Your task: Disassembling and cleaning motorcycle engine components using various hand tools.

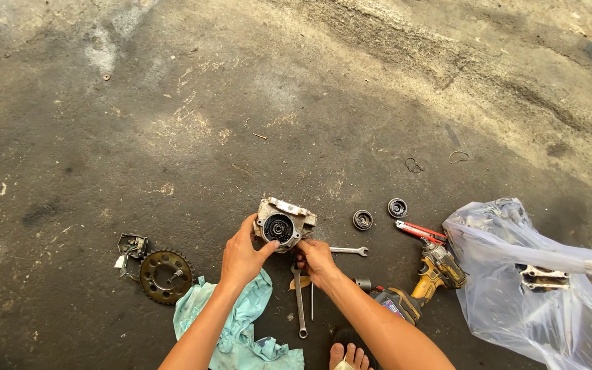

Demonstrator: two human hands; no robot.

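A small metal housing [284,223] with a round black opening stands on the stained concrete floor. My left hand [242,255] grips its left side, thumb near the opening. My right hand [315,258] holds its lower right edge. Just right of it lies a combination wrench [349,251]. Another wrench [299,301] and a thin rod [312,301] lie below my right hand.
A sprocket [165,276] and a small bracket [131,247] lie to the left, a teal rag [244,329] under my left arm. Two round bearings [362,220] [397,207], red-handled pliers [421,231], a yellow cordless drill [419,281] and a clear plastic bag [536,274] lie right. My foot [349,356] shows below.
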